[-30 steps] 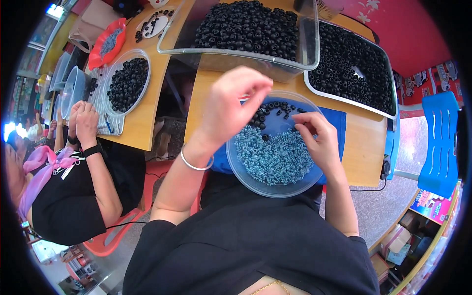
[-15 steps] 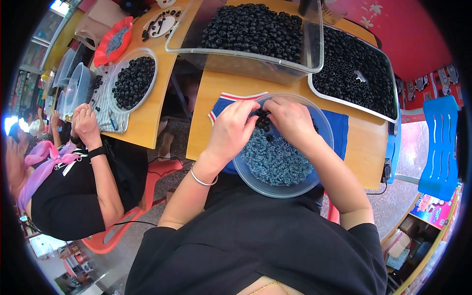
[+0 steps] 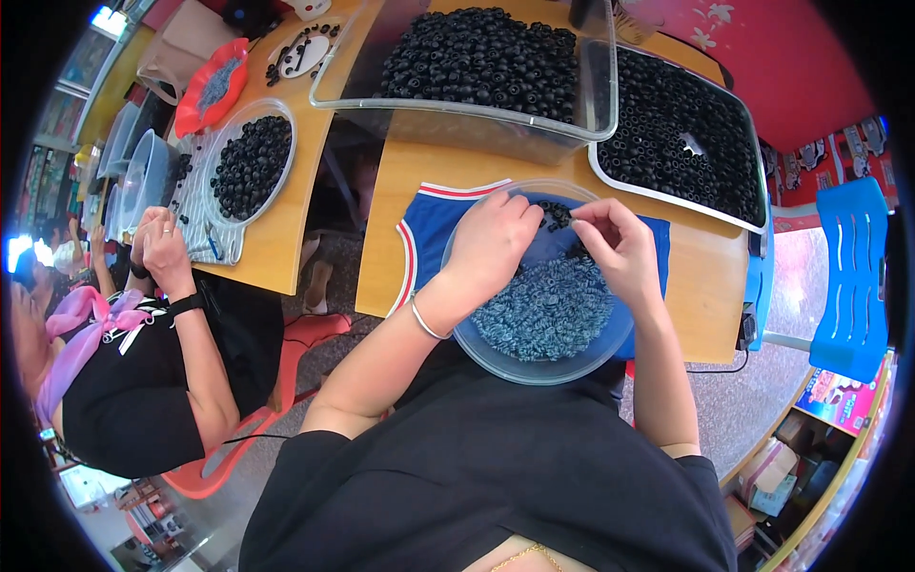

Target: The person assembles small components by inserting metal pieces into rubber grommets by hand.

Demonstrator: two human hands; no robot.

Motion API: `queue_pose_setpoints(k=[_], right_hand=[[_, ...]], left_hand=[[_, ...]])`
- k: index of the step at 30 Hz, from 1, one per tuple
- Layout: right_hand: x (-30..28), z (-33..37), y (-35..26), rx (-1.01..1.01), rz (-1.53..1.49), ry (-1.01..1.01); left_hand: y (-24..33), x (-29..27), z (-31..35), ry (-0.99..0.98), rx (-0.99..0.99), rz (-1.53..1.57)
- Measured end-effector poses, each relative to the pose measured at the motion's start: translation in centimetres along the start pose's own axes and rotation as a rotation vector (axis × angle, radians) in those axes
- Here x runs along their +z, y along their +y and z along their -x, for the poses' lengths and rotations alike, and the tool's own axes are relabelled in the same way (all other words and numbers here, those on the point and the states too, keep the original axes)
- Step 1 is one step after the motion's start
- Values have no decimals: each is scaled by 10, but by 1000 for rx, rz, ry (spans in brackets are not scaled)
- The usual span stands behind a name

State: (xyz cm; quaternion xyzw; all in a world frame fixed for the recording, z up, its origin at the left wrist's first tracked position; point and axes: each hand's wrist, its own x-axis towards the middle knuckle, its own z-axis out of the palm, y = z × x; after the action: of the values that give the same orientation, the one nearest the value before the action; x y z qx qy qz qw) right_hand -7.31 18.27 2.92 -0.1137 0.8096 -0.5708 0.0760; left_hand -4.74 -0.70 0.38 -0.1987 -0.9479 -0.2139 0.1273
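A round clear plastic tub (image 3: 536, 375) sits in front of me, holding many small blue-grey coiled pieces (image 3: 545, 319). Small black ring-like pieces (image 3: 555, 215) show between my hands, near the tub's far side. My left hand (image 3: 498, 240) is closed over the tub's left side, its fingers curled in; what they hold is hidden. At the right side my right hand (image 3: 621, 250) pinches with thumb and fingertips beside the black pieces. Whatever is in that pinch is too small to name.
A big clear bin (image 3: 562, 129) of black rings and a white-rimmed tray (image 3: 681, 198) of more stand behind the tub. Blue cloth (image 3: 424, 229) lies beneath it. To the left, another person (image 3: 124, 391) sits at a table with a round tub of black pieces (image 3: 250, 167).
My hands have moved apart: the right has shifted right and turned more upright, the left has swung its fingers rightward. More of the black pieces now show between them.
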Motion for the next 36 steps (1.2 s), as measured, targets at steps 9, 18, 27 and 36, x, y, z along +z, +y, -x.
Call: queue_pose_setpoints(k=[9, 18, 27, 36], right_hand=[[-3, 17, 1, 18, -246, 46], [18, 20, -35, -295, -97, -3], [23, 24, -30, -329, -4, -36], [8, 2, -15, -220, 218, 33]], left_hand=[[5, -22, 4, -152, -520, 1199], [8, -27, 34, -6, -568, 2039], [13, -16, 38, 0, -597, 2043], [6, -15, 43, 9, -666, 2173]])
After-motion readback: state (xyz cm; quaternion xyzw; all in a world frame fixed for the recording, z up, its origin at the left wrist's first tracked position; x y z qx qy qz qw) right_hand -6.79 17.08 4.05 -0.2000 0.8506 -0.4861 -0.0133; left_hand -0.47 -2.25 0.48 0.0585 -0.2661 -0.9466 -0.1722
